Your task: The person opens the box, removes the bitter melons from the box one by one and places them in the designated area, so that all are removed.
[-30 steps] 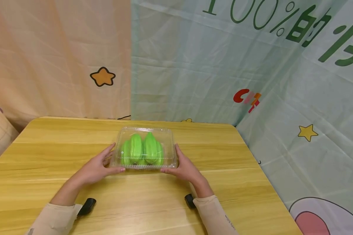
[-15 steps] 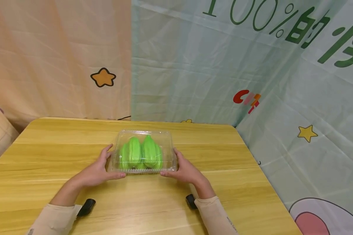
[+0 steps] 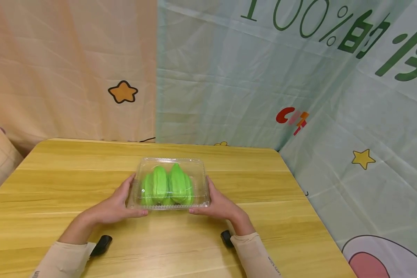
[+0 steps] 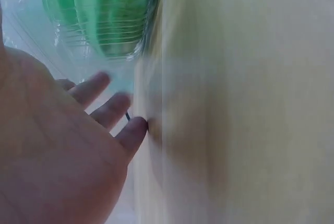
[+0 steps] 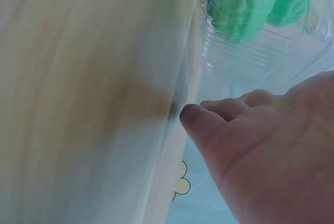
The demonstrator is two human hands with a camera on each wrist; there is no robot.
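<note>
A clear plastic clamshell box (image 3: 199, 175) stands on the table between both hands, lid down. Inside are several bright green ridged fruits (image 3: 160, 185) that look like star fruits. The left hand (image 3: 112, 207) lies along the box's left side, thumb at its front corner. At the right side the right hand (image 3: 224, 203) mirrors it, thumb along the front edge. In the left wrist view the left hand's fingers (image 4: 112, 110) are extended and spread, close over the tabletop. The right hand's fingers (image 5: 229, 110) also lie fairly straight below the box in the right wrist view.
The wooden table (image 3: 292, 231) reaches back to a printed curtain (image 3: 208, 77). A second curtain stretch (image 3: 333, 162) hangs beyond its right edge. Black wrist-worn pieces stick out at the left cuff (image 3: 101, 245) and the right cuff (image 3: 226, 238).
The box has slid a little toward the person, with both hands moving back alongside it. The left hand's fingers have come in closer to the box's side.
</note>
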